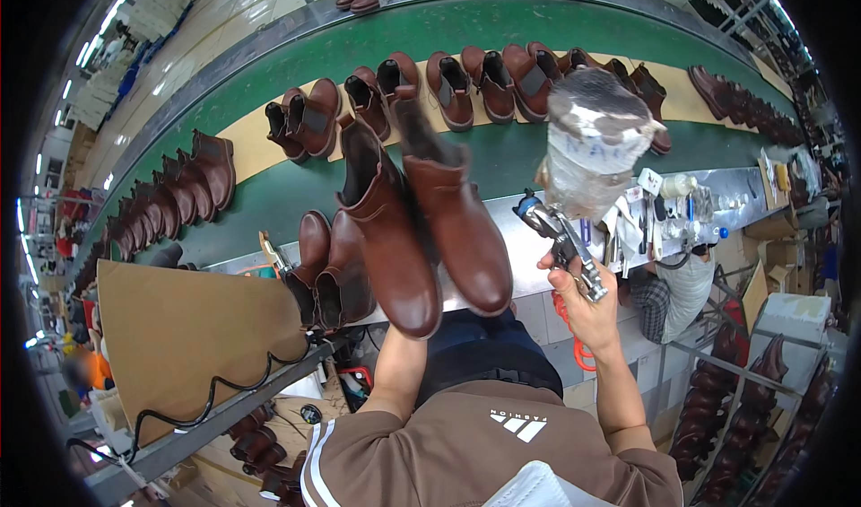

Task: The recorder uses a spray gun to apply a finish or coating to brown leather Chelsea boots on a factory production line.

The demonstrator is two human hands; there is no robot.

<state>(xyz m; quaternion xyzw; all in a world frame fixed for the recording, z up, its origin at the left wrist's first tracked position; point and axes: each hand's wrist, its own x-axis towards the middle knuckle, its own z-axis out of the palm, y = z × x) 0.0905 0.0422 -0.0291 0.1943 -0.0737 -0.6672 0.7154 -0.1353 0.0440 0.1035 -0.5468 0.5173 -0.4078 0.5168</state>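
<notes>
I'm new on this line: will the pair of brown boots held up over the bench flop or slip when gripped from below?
The brown boots probably stay stiff: their shafts hold shape with the openings gaping. The glossy leather may be slippery. The left hand is hidden beneath them; the right hand holds a spray gun.

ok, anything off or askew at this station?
Nothing damaged or spilled. The left hand holds a pair of brown leather ankle boots up, soles outward. The right hand grips a metal spray gun with a grimy wrapped cup, coated in residue.
</notes>
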